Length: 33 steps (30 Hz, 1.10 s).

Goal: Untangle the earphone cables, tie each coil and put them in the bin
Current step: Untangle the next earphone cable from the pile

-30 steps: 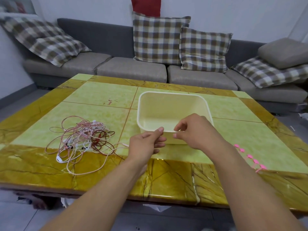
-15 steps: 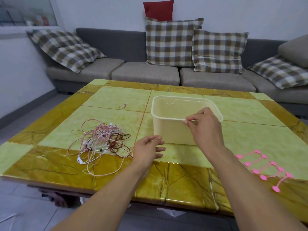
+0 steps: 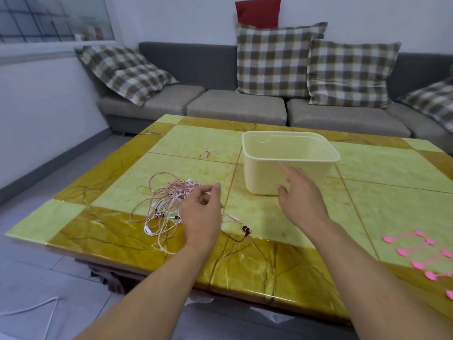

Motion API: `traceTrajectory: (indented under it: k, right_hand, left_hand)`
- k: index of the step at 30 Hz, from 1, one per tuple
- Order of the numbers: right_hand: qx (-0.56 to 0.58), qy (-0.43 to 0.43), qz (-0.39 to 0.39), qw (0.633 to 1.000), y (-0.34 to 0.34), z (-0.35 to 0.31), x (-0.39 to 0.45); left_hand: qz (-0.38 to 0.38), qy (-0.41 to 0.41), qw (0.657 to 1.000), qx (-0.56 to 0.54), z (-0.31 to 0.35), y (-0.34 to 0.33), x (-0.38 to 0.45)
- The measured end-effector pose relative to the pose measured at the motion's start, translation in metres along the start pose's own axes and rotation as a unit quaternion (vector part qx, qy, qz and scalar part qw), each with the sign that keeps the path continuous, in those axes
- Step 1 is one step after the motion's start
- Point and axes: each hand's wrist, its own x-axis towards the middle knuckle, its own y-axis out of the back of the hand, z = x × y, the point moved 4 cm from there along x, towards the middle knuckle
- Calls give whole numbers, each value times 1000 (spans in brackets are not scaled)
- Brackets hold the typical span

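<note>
1. Start of untangling: cables (image 3: 166, 204) tangled at table's (image 3: 269, 261) near left, bin (image 3: 289, 165) to their right.
2. Left hand (image 3: 203, 212) over tangle, fingers loosely curled, holding nothing; right hand (image 3: 299, 195) spread, empty.
3. Next: pick one strand, likely.

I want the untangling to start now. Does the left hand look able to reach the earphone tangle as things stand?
Probably yes. The left hand hovers open at the near right edge of the earphone tangle, with nothing between them.
</note>
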Motion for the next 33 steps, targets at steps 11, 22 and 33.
traceTrajectory:
  k: [11,22,33]
  right_hand:
    - [47,80,-154,984,-66,-43,-28]
    - [80,-41,-191,978,-93,-32,-15]
    - [119,-144,-112,976,-92,-15,-16]
  left_hand:
    - [-85,-91,912,390,-50,65,47]
    - [-235,-96,885,390,-44,71,40]
    - [-44,-253,902,347,-8,74,37]
